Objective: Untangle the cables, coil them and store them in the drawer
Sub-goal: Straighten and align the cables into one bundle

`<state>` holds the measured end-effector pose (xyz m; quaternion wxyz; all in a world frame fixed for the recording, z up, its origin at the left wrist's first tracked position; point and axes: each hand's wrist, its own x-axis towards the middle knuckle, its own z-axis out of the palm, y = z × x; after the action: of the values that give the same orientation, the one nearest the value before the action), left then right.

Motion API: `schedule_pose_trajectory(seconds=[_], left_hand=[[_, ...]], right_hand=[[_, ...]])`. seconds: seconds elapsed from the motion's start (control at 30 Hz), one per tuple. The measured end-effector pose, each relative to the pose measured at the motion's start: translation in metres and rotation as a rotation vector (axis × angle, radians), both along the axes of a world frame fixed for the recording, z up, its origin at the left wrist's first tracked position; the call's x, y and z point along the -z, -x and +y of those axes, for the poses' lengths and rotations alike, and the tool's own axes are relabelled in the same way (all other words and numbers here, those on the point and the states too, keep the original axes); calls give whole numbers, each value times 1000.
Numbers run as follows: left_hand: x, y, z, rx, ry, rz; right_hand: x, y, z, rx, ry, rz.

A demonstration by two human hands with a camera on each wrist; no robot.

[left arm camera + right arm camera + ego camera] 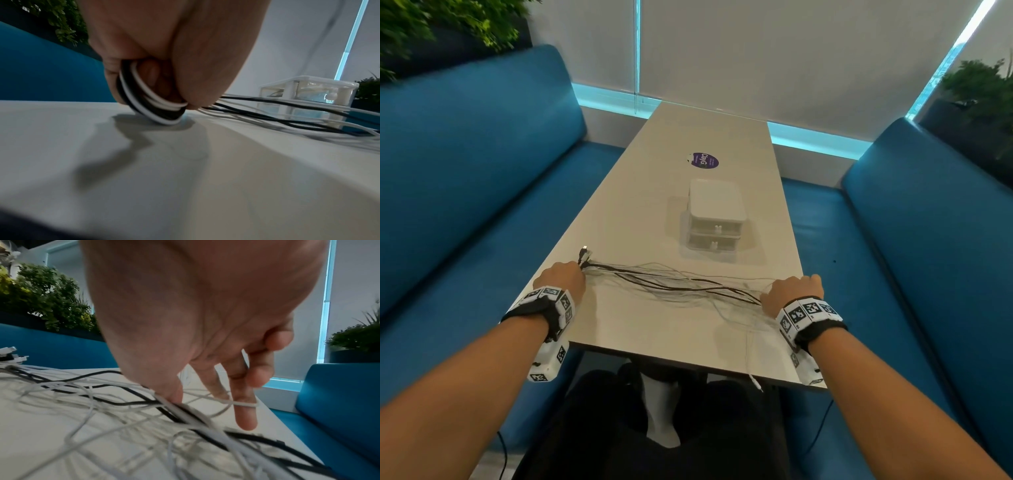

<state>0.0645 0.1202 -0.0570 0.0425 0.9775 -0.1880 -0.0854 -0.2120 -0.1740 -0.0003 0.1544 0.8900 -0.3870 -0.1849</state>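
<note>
A tangle of thin black and white cables (671, 284) lies stretched across the near end of the table (640, 212) between my two hands. My left hand (561, 277) grips one end of the bundle in a fist, and the plugs (584, 253) stick out past it. In the left wrist view the cables (160, 105) pass through its curled fingers (115, 78). My right hand (792, 291) holds the other end. There the thumb (170, 392) pins the strands (216, 433), and one white strand loops round a finger (244, 417). A small white two-drawer unit (714, 216) stands mid-table, both drawers shut.
A purple sticker (703, 160) lies on the table beyond the drawer unit (304, 91). Blue benches (465, 192) run along both sides, with plants behind them. One white cable end (755, 380) hangs over the table's front edge near my right wrist.
</note>
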Motion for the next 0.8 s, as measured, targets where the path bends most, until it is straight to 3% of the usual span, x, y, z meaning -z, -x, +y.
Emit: schedule_pose_trajectory(seconds=[0.2, 0.3, 0.43, 0.8], left_hand=[[6, -5, 2, -11, 44, -7], [5, -4, 2, 0, 29, -11], [3, -2, 1, 19, 10, -17], [0, -2, 2, 20, -6, -5]], right_hand=[[8, 10, -3, -132, -107, -159], [3, 15, -8, -185, 26, -134], [0, 16, -17, -151, 123, -92], [3, 12, -13, 25, -16, -58]])
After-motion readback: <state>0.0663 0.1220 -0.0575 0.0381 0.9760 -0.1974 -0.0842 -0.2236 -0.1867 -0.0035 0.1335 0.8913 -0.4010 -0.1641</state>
